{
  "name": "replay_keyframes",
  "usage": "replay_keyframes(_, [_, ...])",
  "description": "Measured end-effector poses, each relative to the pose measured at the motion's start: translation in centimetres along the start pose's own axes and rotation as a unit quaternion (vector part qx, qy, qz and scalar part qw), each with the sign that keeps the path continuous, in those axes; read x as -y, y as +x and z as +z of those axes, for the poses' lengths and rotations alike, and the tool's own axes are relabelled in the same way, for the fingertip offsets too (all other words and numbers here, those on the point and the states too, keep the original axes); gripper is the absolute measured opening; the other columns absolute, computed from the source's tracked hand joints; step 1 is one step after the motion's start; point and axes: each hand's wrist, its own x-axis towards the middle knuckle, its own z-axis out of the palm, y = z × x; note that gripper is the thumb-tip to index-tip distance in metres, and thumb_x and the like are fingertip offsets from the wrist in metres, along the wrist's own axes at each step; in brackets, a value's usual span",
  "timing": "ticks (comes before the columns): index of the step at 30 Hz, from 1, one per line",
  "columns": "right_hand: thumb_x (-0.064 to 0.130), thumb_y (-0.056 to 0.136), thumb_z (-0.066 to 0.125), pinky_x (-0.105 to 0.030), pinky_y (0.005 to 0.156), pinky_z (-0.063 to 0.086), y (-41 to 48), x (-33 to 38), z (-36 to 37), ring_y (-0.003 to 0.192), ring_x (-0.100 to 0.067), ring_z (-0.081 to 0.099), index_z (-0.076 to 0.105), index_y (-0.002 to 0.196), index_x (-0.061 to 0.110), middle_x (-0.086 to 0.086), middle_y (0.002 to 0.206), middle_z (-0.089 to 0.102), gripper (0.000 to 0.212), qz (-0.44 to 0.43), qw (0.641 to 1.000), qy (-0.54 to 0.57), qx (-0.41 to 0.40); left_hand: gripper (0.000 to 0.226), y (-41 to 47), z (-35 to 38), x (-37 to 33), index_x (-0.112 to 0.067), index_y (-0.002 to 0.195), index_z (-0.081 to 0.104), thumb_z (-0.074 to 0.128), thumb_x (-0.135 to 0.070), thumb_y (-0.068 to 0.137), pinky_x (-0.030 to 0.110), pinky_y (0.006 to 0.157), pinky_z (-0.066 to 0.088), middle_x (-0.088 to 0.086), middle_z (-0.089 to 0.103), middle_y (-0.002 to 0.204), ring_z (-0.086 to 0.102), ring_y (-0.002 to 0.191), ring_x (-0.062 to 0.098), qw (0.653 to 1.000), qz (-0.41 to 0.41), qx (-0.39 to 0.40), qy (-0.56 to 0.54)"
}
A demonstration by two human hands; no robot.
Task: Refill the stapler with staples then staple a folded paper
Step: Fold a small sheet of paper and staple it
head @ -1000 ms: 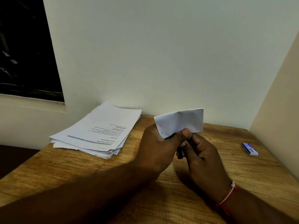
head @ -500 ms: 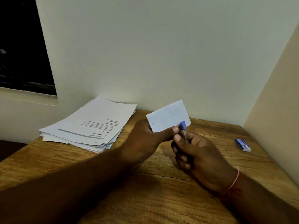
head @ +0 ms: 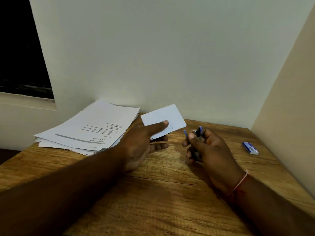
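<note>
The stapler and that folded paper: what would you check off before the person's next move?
1. Folded paper gripped in the left hand, thumb on top: ok.
2. Stapler held in the right hand: ok.
3. Stapler clear of the paper, gap between them: ok.
4. Staple seated through the paper: cannot tell, only faint marks near the lower edge.
5. Staples left in the stapler: cannot tell.
6. Staple box lying apart on the wooden table, near the right wall: ok.
</note>
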Motion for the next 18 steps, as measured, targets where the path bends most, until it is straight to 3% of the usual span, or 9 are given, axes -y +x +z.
replay_keyframes(3, [0.023, 0.102, 0.072, -0.033, 0.054, 0.049, 0.3, 0.1, -0.4, 0.063, -0.018, 0.057, 0.07, 0.121, 0.006, -0.009, 0.084, 0.067, 0.025, 0.015, 0.999, 0.047, -0.013, 0.017, 0.0, -0.1, 0.1, -0.015, 0.119, 0.075, 0.077, -0.019, 0.103, 0.042, 0.081, 0.065, 0.005, 0.074, 0.094, 0.07, 0.078, 0.018, 1.0, 0.008, 0.025, 0.011])
replay_keyframes(7, [0.032, 0.08, 0.088, -0.032, 0.054, 0.047, 0.8, 0.0, -0.8, 0.06, -0.015, 0.055, 0.077, 0.119, 0.016, -0.001, 0.073, 0.065, 0.044, -0.012, 0.998, 0.048, -0.028, 0.023, -0.2, 0.0, 0.4, -0.013, 0.125, 0.075, 0.076, -0.014, 0.102, 0.04, 0.085, 0.064, 0.003, 0.079, 0.097, 0.075, 0.081, 0.017, 0.997, 0.028, 0.058, 0.051])
replay_keyframes(15, [0.023, 0.084, 0.092, -0.034, 0.054, 0.04, 0.5, -0.3, -1.1, 0.055, -0.022, 0.049, 0.08, 0.111, 0.011, -0.015, 0.07, 0.063, 0.032, -0.033, 0.999, 0.026, -0.025, 0.027, -0.5, 0.2, 0.7, -0.009, 0.126, 0.077, 0.08, -0.011, 0.099, 0.04, 0.087, 0.065, 0.016, 0.082, 0.104, 0.078, 0.091, 0.027, 0.987, 0.045, 0.094, 0.121])
replay_keyframes(18, [0.023, 0.084, 0.092, -0.031, 0.051, 0.042, 0.5, -0.1, -1.2, 0.054, -0.021, 0.051, 0.08, 0.109, 0.011, -0.013, 0.066, 0.063, 0.029, -0.037, 0.999, 0.01, -0.034, 0.025, -0.7, 0.4, 0.6, -0.006, 0.122, 0.078, 0.082, -0.005, 0.097, 0.048, 0.095, 0.065, 0.018, 0.083, 0.102, 0.078, 0.093, 0.03, 0.985, 0.058, 0.084, 0.136])
